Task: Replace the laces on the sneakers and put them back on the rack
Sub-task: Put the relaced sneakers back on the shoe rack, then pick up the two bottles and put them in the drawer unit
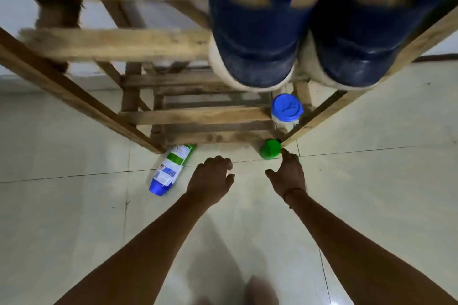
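Sitting on one wooden rack (111, 44), two blue sneakers (257, 32), left hand (213, 178) and right hand (288, 173) below, each grip loose, empty.

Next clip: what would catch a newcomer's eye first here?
A pair of blue sneakers looms at top right, side by side on the wooden rack's upper slats. Below, the left hand and right hand reach out empty over the tiled floor, the right forefinger close to a green cap by the rack's front leg. A blue-capped bottle lies on the floor left of them; a blue-lidded jar stands on a lower shelf.
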